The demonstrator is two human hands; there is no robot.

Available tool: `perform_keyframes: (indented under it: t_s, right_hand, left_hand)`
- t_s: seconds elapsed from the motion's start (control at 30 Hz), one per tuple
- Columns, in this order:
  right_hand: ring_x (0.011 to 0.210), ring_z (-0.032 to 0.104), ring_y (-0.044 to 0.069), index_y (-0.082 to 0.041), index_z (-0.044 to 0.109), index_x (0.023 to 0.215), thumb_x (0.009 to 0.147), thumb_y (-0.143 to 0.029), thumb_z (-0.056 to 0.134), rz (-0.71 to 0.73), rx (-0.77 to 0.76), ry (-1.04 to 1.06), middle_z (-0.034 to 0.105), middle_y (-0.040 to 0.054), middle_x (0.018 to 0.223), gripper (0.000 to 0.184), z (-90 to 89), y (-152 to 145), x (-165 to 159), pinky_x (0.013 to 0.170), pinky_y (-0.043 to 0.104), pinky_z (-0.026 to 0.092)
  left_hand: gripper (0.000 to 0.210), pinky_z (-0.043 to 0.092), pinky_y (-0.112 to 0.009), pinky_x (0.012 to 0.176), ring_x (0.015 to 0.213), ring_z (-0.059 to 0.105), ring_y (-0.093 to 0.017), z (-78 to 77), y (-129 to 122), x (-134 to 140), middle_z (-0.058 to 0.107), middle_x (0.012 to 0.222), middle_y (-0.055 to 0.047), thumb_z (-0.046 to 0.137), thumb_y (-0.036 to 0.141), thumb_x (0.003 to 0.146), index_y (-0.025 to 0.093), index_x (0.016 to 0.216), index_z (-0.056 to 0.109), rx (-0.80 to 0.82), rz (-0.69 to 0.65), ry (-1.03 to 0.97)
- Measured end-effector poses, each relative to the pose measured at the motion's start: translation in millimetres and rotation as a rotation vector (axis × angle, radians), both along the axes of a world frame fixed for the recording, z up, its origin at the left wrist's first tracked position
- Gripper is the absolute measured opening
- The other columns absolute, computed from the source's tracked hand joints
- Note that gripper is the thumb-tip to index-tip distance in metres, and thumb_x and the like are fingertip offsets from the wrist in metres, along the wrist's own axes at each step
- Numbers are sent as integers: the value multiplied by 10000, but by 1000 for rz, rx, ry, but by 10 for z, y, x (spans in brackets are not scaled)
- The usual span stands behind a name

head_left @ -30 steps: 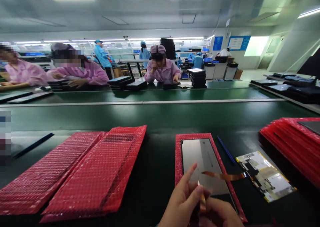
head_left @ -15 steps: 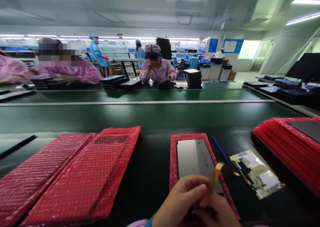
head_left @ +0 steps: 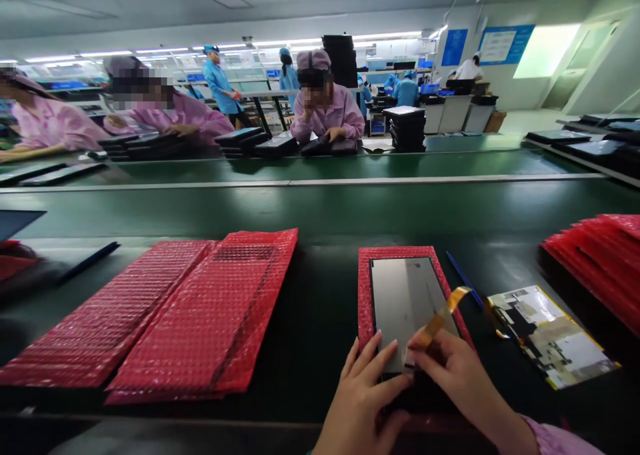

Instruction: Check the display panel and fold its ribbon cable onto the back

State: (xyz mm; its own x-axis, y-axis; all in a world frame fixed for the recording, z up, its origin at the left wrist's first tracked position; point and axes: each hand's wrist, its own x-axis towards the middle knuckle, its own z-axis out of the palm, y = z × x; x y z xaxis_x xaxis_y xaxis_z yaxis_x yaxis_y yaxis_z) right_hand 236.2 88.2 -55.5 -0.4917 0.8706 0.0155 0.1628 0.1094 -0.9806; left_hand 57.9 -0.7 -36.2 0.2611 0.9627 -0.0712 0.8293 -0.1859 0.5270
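A grey display panel [head_left: 407, 301] lies on a red bubble-wrap bag [head_left: 365, 288] on the dark worktop in front of me. An orange flex ribbon [head_left: 443, 315] rises from the panel's near end, its free end curling up to the right. My right hand [head_left: 457, 375] pinches the ribbon's base between thumb and forefinger. My left hand [head_left: 363, 395] rests with fingers spread on the panel's near left corner. A circuit board [head_left: 553, 335] lies to the right.
Flat red bubble-wrap bags [head_left: 190, 308] lie to the left, and a stack of them [head_left: 600, 261] sits at far right. A blue pen [head_left: 465, 288] lies beside the panel. Beyond runs a green conveyor [head_left: 320, 208], with people in pink coats [head_left: 327, 111] seated across it.
The view tilted down. My hands moved apart: the left now lies flat on the panel and the right pinches the ribbon base. The ribbon, first lying toward the board, now stands up.
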Motion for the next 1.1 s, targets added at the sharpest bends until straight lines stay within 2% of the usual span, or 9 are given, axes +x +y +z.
perform_keyframes:
  t_s: [0.1,0.27,0.43,0.57,0.7,0.83,0.93,1.1]
  right_hand:
    - [788,651,234,-210,695,815,803,-315,645,13,23,-32,696,29,793,117,31,-8,6,767,316,494]
    - [766,654,219,-201,702,820,825,-318,594,82,24,-51,702,28,795,159,82,-19,1,731,297,492]
    - [790,654,239,-174,700,816,842,-345,601,111,24,-93,709,54,803,199,94,-16,-5,732,311,487]
    - [754,647,224,-179,693,815,854,-342,574,138,36,-95,707,45,792,206,103,-18,-5,704,299,490]
    - [791,652,233,-182,695,839,853,-308,545,150,41,-107,707,49,816,196,99,-27,4,750,313,492]
    - [825,656,253,-186,694,805,856,-307,541,153,48,-132,715,63,842,202,98,-25,8,746,323,491]
    - [805,653,247,-194,699,838,854,-307,531,171,70,-143,710,49,832,203,105,-22,1,744,325,484]
    - [851,662,293,-196,656,730,878,-351,518,158,77,-185,686,58,728,255,71,-26,-8,747,357,484]
  left_hand:
    - [503,190,-683,1155,1474,250,-333,75,42,32,413,1552,-5,644,152,750,358,1208,674,-82,30,-29]
    - [493,145,-663,1174,1484,238,-315,164,46,23,414,1554,-11,658,146,730,342,1181,689,-170,64,-96]
    - [492,114,-634,1191,1490,231,-292,187,60,20,423,1551,-12,674,125,706,327,1154,699,-212,84,-141]
    - [414,123,-648,1184,1484,250,-298,169,63,23,438,1542,-37,668,107,700,281,1073,714,-192,95,-172]
    - [360,152,-692,1157,1468,287,-313,134,33,26,472,1518,-74,628,37,664,237,957,690,-133,96,-193]
    - [295,189,-711,1141,1451,324,-324,95,2,25,501,1495,-88,649,48,676,230,907,667,-86,101,-196]
    - [297,217,-703,1140,1444,342,-319,59,-18,17,508,1490,-83,656,39,667,229,895,660,-56,108,-191]
    - [295,219,-678,1154,1445,345,-302,35,-35,4,508,1491,-74,670,59,684,231,924,668,-37,104,-168]
